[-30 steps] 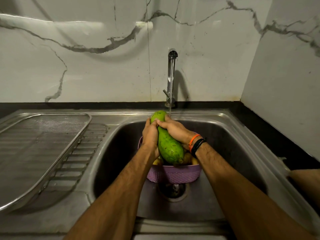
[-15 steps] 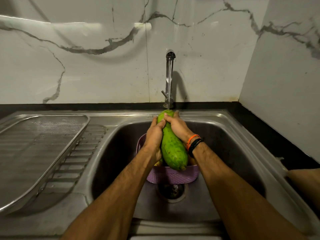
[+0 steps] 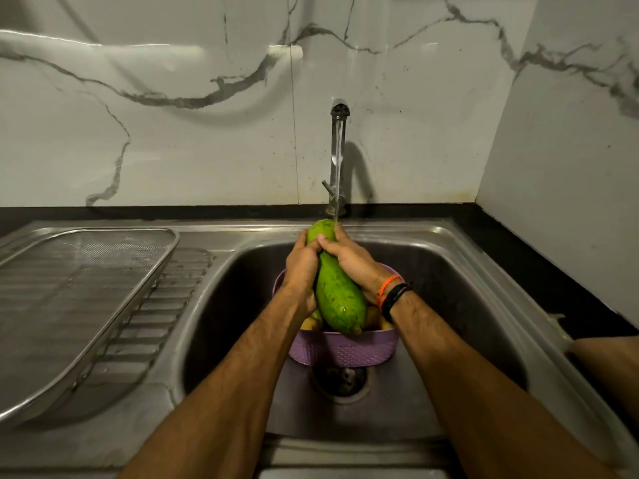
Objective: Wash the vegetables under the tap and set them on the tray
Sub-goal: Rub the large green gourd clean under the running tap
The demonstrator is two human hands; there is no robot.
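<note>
- Green gourd [image 3: 340,299] gripped at its upper half by both hands, held tilted above the sink [image 3: 449,257], top end under the water stream [image 3: 337,188].
- Left hand [image 3: 301,267] wrapped round the left side, grip curled tight on the skin.
- Right hand [image 3: 352,261] curled round the right side, fingertips [image 3: 323,240] meeting the left thumb; orange and black bands [image 3: 392,295] on its wrist.
- Below, purple basket [image 3: 345,350] in the basin, holding yellowish produce [image 3: 313,323], just above the drain [image 3: 340,380].
- Behind, steel tap [image 3: 337,160] running.
- Far left, mesh tray [image 3: 86,292] on the drainboard, well apart from the gourd.
</note>
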